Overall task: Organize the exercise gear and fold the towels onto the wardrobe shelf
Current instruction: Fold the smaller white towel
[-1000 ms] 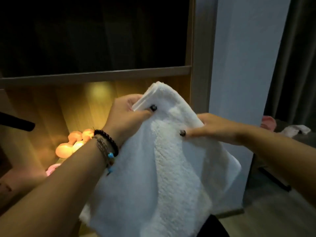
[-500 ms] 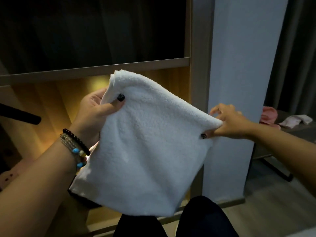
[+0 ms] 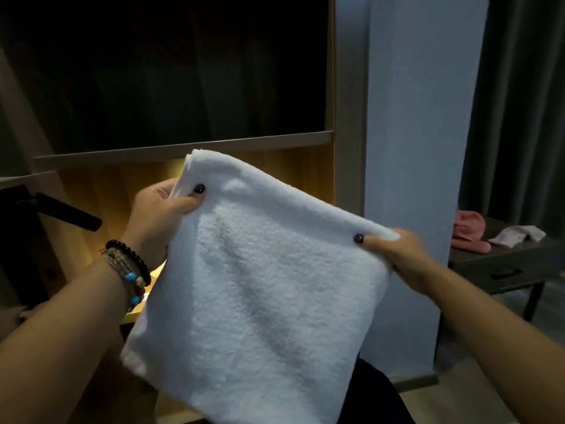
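Note:
A white fluffy towel (image 3: 263, 295) hangs folded in front of me, stretched between both hands. My left hand (image 3: 159, 215) pinches its upper left corner, thumb on the front. My right hand (image 3: 397, 255) pinches the upper right corner, lower than the left, so the top edge slopes down to the right. Behind the towel is the wooden wardrobe, with a shelf board (image 3: 183, 149) above a warmly lit compartment (image 3: 116, 191). The towel hides most of that compartment.
A dark handle-like bar (image 3: 67, 214) juts in from the left at shelf height. A white wall column (image 3: 422, 117) stands right of the wardrobe. Further right, a dark side table (image 3: 504, 261) carries pink items (image 3: 469, 231) and a pale cloth (image 3: 516, 235). Dark curtains hang behind it.
My hands have moved apart, spreading the towel flat from a bunched shape. My right hand slid to the right corner and dropped lower. The glowing objects on the shelf are now hidden.

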`<state>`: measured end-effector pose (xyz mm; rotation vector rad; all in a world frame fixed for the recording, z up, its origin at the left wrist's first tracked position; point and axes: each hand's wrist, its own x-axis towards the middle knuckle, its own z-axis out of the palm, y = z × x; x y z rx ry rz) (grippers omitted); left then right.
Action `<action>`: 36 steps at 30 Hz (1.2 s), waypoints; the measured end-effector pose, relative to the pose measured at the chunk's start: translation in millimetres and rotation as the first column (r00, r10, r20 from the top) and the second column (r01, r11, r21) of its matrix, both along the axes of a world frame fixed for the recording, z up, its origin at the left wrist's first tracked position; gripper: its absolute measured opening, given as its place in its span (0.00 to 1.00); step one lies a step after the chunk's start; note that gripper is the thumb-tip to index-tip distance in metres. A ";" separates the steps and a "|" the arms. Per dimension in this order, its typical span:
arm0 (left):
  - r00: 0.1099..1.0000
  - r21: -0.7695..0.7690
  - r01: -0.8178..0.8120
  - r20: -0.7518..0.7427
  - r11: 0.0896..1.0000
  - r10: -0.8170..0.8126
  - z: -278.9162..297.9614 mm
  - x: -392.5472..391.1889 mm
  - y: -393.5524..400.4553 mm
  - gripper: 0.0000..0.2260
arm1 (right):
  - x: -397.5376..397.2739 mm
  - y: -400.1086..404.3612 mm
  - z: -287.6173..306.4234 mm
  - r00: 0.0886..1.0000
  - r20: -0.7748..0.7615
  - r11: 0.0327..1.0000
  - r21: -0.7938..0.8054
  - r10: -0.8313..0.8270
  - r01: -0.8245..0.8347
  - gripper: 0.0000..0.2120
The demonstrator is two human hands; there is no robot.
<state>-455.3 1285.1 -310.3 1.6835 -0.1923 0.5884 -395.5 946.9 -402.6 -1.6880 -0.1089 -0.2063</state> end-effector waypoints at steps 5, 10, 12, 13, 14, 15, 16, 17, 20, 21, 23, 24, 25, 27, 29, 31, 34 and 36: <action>0.986 0.004 -0.125 0.111 0.992 0.124 7.4 -32.0 8.0 0.03 | -43.5 -8.8 88.2 0.971 0.240 0.984 -0.174 0.011 0.032 0.14; 0.906 0.170 -0.350 0.311 0.921 0.287 29.9 -63.8 9.4 0.12 | -83.9 -15.0 150.1 0.934 0.356 0.966 -0.248 0.021 0.072 0.20; 0.899 0.202 -0.395 0.287 0.896 0.331 33.7 -67.9 8.5 0.14 | -89.8 -18.5 161.7 0.931 0.366 0.963 -0.256 0.016 0.084 0.24; 0.907 0.224 -0.397 0.244 0.890 0.343 32.7 -68.3 7.6 0.14 | -86.9 -18.9 161.6 0.930 0.367 0.960 -0.264 0.012 0.092 0.24; 0.925 0.232 -0.371 0.173 0.899 0.337 29.3 -65.7 8.7 0.12 | -81.9 -18.2 158.2 0.931 0.365 0.956 -0.274 0.005 0.103 0.24; 0.940 0.230 -0.340 0.095 0.912 0.327 23.9 -61.4 9.7 0.11 | -74.1 -16.0 150.2 0.935 0.355 0.949 -0.290 -0.010 0.120 0.23; 0.944 0.228 -0.325 0.016 0.918 0.330 14.1 -55.3 10.9 0.11 | -64.8 -12.8 137.5 0.943 0.333 0.943 -0.308 -0.021 0.130 0.22; 0.934 0.237 -0.336 -0.037 0.912 0.354 -0.1 -47.2 12.8 0.12 | -54.3 -8.6 120.1 0.954 0.297 0.939 -0.319 -0.031 0.130 0.22; 0.880 0.317 -0.375 -0.174 0.871 0.442 -71.1 -19.3 12.0 0.16 | -20.6 7.2 39.2 0.987 0.094 0.939 -0.308 -0.132 0.155 0.29; 0.854 0.341 -0.366 -0.246 0.866 0.458 -103.0 -11.4 11.8 0.17 | -10.1 14.7 5.4 0.986 0.016 0.930 -0.329 -0.165 0.161 0.29; 0.741 0.337 -0.322 -0.492 0.885 0.457 -171.4 -5.7 7.5 0.20 | 4.6 28.1 -64.4 0.970 -0.154 0.903 -0.415 -0.188 0.108 0.27; 0.650 0.337 -0.245 -0.639 0.909 0.412 -202.0 -7.2 4.4 0.22 | 8.0 33.8 -95.4 0.951 -0.255 0.888 -0.458 -0.176 0.042 0.27; 0.575 0.328 -0.120 -0.746 0.937 0.335 -231.7 -9.3 1.4 0.22 | 9.6 37.6 -124.1 0.920 -0.358 0.869 -0.492 -0.158 -0.042 0.30; 0.519 0.256 0.106 -0.839 0.961 0.167 -269.8 -13.9 -3.0 0.12 | 6.8 38.7 -163.0 0.852 -0.508 0.813 -0.544 -0.124 -0.207 0.36; 0.560 0.120 0.078 -0.827 0.990 0.056 -289.3 -10.8 0.4 0.14 | 0.1 34.5 -175.4 0.804 -0.585 0.823 -0.505 -0.105 -0.260 0.35; 0.561 -0.085 0.034 -0.823 0.996 -0.089 -287.6 -12.8 6.1 0.09 | -4.5 27.0 -175.3 0.774 -0.628 0.848 -0.452 -0.082 -0.277 0.30; 0.504 -0.472 0.058 -0.747 0.880 -0.434 -285.7 -18.7 20.5 0.17 | -15.2 17.4 -169.8 0.695 -0.718 0.883 -0.350 -0.038 -0.313 0.20; 0.417 -0.625 0.056 -0.694 0.778 -0.587 -286.3 -24.6 25.2 0.29 | -20.9 15.3 -170.0 0.646 -0.763 0.903 -0.265 0.018 -0.338 0.20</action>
